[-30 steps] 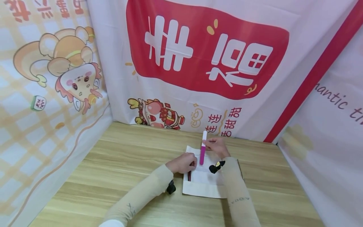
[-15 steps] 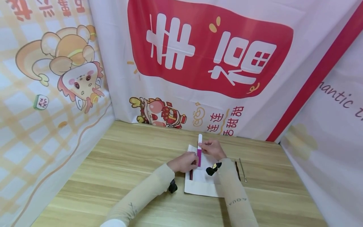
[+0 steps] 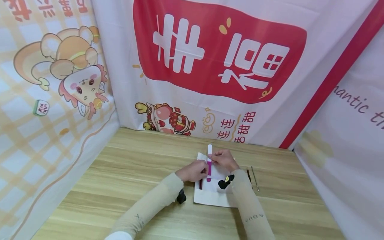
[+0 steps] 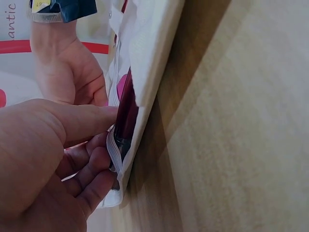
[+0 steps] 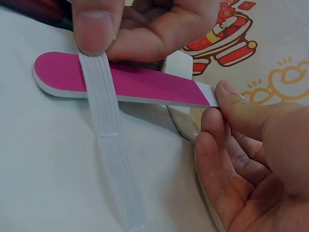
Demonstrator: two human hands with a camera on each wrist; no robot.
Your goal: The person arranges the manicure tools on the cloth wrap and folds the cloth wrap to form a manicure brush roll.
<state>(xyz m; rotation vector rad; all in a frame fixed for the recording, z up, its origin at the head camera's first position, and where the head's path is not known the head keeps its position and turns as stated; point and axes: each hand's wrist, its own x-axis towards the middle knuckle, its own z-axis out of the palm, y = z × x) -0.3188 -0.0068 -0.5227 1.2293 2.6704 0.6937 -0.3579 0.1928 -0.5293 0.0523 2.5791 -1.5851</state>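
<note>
Position of a nail file (image 5: 149,89) relative to two bare hands over a white fabric case (image 3: 214,198) lying on a wood-grained counter (image 3: 144,156). The right hand (image 3: 225,159) pinches the file between thumb and index finger near the border of its magenta and white portions; its remaining fingers are loosely bent beneath the grip. From this hold, the magenta portion extends toward the left hand and passes beneath a ribbed white elastic band (image 5: 102,99), its rounded tip emerging on the far side; in the head view the white end projects beyond the right hand toward the backdrop (image 3: 168,93). The left hand (image 3: 193,171), fingers curled, pinches the band just beside the file, its thumb lying on the ribbed surface. A dark red handle (image 4: 127,108) lies at the left edge of the case, next to the left thumb and tucked under the same band. To the right of the case, near the right sleeve (image 3: 250,206), a slender dark tool (image 3: 249,176) and a thin metal rod (image 3: 255,179) rest side by side.
</note>
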